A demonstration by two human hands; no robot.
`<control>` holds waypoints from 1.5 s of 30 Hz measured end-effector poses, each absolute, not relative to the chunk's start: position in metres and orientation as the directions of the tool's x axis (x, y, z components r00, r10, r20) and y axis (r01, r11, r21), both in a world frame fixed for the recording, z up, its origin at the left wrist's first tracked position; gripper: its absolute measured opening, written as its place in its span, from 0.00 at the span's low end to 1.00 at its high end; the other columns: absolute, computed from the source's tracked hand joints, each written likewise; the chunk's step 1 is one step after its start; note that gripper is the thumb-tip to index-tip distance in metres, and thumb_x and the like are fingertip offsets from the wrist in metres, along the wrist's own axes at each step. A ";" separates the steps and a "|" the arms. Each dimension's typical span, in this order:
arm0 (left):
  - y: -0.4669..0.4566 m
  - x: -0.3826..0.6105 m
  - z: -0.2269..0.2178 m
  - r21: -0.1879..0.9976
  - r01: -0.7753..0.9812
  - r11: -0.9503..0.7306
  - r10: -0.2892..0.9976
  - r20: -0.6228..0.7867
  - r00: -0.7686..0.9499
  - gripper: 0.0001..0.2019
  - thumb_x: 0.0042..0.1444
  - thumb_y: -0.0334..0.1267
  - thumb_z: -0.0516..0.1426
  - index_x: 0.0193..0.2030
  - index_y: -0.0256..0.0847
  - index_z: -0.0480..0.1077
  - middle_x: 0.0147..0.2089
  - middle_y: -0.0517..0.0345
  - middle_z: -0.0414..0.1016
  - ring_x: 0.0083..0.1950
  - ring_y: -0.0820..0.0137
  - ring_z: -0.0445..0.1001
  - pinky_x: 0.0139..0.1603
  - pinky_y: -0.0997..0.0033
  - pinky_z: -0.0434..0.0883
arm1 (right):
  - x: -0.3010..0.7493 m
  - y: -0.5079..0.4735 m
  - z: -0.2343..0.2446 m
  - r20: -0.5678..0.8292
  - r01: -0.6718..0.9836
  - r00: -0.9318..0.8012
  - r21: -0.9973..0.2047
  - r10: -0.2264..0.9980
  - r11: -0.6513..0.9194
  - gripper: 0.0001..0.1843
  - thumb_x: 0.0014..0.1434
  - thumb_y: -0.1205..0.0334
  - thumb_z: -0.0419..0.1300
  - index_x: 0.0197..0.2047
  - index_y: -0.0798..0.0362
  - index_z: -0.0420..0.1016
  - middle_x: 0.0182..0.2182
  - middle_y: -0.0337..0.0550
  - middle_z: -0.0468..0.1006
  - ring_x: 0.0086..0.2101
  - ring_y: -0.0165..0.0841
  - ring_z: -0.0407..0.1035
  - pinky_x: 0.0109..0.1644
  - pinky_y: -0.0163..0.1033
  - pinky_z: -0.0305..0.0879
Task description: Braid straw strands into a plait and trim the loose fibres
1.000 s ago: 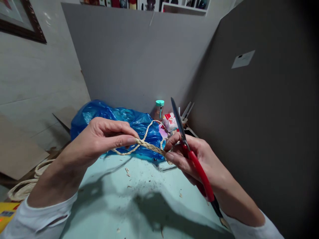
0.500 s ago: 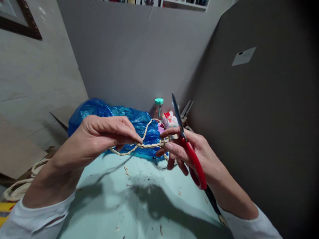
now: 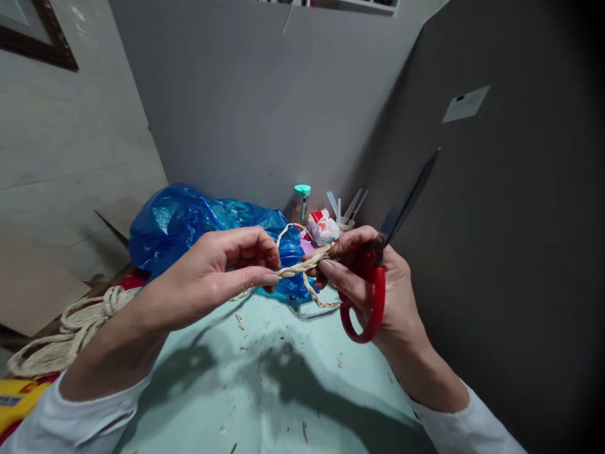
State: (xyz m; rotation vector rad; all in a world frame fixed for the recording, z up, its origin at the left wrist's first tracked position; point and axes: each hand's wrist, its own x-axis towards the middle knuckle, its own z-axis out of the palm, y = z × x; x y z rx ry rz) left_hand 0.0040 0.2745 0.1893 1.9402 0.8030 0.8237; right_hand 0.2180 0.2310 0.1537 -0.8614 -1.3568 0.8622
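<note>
A pale braided cord (image 3: 299,269) runs between my two hands above the table. My left hand (image 3: 212,277) pinches one part of it between thumb and fingers. Closer to the cord's end, my right hand (image 3: 378,277) grips it between thumb and fingertips. Red-handled scissors (image 3: 380,296) also rest in my right hand, their dark blades closed and pointing up to the right. Behind my hands the cord loops round, with part of it hanging below my right fingers.
A blue plastic bag (image 3: 189,221) lies at the back. Near it stand a jar with a green lid (image 3: 302,191) and a red-and-white packet (image 3: 323,228). Coiled cord (image 3: 70,331) lies at left. Scraps dot the pale green table (image 3: 283,410). A grey panel (image 3: 491,252) rises at right.
The scissors have swung in my right hand, so the blades now tilt right. My left hand has shifted right along the cord, closer to my right hand. More of the coiled cord shows.
</note>
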 end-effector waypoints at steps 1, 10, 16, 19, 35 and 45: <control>0.274 0.005 0.188 0.881 0.224 -0.418 0.784 0.225 0.579 0.02 0.56 0.34 0.63 0.36 0.40 0.74 0.29 0.65 0.71 0.25 0.80 0.63 0.21 0.83 0.59 | 0.218 0.231 0.153 0.448 -0.031 0.017 -0.893 0.894 0.448 0.15 0.55 0.57 0.70 0.37 0.45 0.66 0.34 0.36 0.79 0.30 0.32 0.76 0.36 0.41 0.77; 0.262 0.015 0.184 0.849 0.175 -0.498 0.738 0.310 0.599 0.08 0.62 0.36 0.58 0.32 0.39 0.71 0.27 0.66 0.64 0.25 0.80 0.59 0.21 0.82 0.57 | 0.213 0.230 0.153 0.443 -0.133 -0.060 -0.892 0.894 0.433 0.15 0.54 0.61 0.71 0.36 0.47 0.67 0.35 0.37 0.82 0.41 0.36 0.80 0.42 0.38 0.77; 0.260 0.010 0.187 0.901 0.186 -0.393 0.746 0.194 0.636 0.05 0.63 0.38 0.58 0.37 0.41 0.75 0.23 0.68 0.64 0.22 0.82 0.57 0.17 0.85 0.53 | 0.212 0.231 0.152 0.463 -0.244 0.006 -0.859 0.886 0.450 0.17 0.51 0.66 0.72 0.39 0.47 0.70 0.33 0.34 0.82 0.35 0.30 0.80 0.34 0.31 0.75; 0.260 0.012 0.185 0.941 0.138 -0.310 0.753 0.154 0.639 0.05 0.62 0.37 0.59 0.39 0.42 0.77 0.26 0.66 0.70 0.23 0.81 0.62 0.20 0.86 0.58 | 0.213 0.232 0.150 0.477 -0.278 0.014 -0.842 0.879 0.462 0.16 0.51 0.69 0.72 0.38 0.47 0.71 0.32 0.32 0.82 0.35 0.28 0.79 0.36 0.29 0.75; 0.260 0.019 0.176 0.979 -0.083 -0.188 0.852 0.205 0.482 0.06 0.57 0.38 0.61 0.34 0.41 0.80 0.21 0.65 0.65 0.21 0.83 0.56 0.19 0.84 0.51 | 0.215 0.237 0.147 0.379 -0.195 0.009 -0.907 0.925 0.373 0.16 0.55 0.60 0.71 0.41 0.50 0.68 0.28 0.34 0.80 0.26 0.26 0.76 0.27 0.28 0.71; 0.260 0.017 0.179 0.940 -0.308 -0.146 0.915 0.247 0.320 0.02 0.50 0.34 0.65 0.29 0.40 0.81 0.23 0.61 0.74 0.24 0.80 0.66 0.22 0.84 0.58 | 0.214 0.232 0.144 0.256 0.123 -0.240 -0.949 0.936 0.291 0.19 0.59 0.48 0.65 0.45 0.49 0.65 0.28 0.37 0.78 0.23 0.29 0.70 0.26 0.33 0.68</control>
